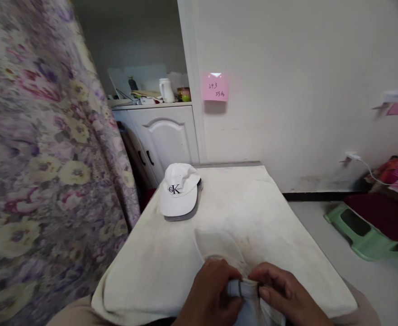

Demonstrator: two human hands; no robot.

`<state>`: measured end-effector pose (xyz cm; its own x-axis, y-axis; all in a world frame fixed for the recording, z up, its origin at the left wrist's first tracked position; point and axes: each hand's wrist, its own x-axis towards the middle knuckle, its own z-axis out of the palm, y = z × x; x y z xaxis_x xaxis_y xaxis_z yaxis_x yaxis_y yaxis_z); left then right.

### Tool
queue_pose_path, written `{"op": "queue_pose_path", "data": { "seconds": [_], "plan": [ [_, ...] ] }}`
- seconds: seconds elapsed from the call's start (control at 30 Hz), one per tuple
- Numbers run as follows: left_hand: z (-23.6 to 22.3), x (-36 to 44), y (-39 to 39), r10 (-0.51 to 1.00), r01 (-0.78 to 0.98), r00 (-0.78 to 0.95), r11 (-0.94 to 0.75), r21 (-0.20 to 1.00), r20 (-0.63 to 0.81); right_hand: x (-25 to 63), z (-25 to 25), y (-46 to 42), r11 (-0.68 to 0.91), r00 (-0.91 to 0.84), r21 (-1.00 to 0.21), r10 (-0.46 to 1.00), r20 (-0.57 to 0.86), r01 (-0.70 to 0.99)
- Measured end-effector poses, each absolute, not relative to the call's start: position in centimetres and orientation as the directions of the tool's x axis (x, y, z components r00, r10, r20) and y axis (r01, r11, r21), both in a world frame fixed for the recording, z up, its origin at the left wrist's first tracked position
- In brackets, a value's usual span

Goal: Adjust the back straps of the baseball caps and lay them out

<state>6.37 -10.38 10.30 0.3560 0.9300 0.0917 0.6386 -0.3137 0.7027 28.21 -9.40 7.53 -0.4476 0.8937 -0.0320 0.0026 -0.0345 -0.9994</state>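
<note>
Both my hands are at the near edge of a table covered with a white cloth [270, 217]. My left hand [209, 292] and my right hand [285, 294] are closed on a pale cap [244, 290], pinching its back strap between the fingers. The cap's cream brim [215, 244] lies on the cloth, pointing away from me. A white cap with a black logo [178, 188] rests on a grey cap [185, 215] at the table's far left, well beyond my hands.
A floral curtain [39, 158] hangs close on the left. Behind the table stand a white cabinet [165, 136] with a jug and clutter on top, and a wall with a pink note [214, 87]. A green stool [362, 231] lies on the floor at right.
</note>
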Motion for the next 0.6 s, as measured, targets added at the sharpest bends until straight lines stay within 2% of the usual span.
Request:
{"op": "queue_pose_path", "data": {
  "seconds": [0.1, 0.23, 0.6],
  "plan": [
    [11.0, 6.3, -10.5, 0.926, 0.624, 0.375, -0.281, 0.729, 0.036, 27.7, 7.1, -9.4, -0.139, -0.463, -0.988, 0.881, -0.091, -0.071],
    [11.6, 6.5, -10.4, 0.911, 0.641, 0.411, -0.312, 0.701, 0.029, 26.9, 6.7, -9.2, -0.176, -0.469, -0.980, 0.876, -0.113, -0.092],
    [11.0, 6.8, -10.0, 0.878, 0.659, 0.476, -0.394, 0.641, 0.050, 26.4, 6.9, -9.1, -0.108, -0.449, -0.994, 0.888, -0.095, -0.003]
  ]
}}
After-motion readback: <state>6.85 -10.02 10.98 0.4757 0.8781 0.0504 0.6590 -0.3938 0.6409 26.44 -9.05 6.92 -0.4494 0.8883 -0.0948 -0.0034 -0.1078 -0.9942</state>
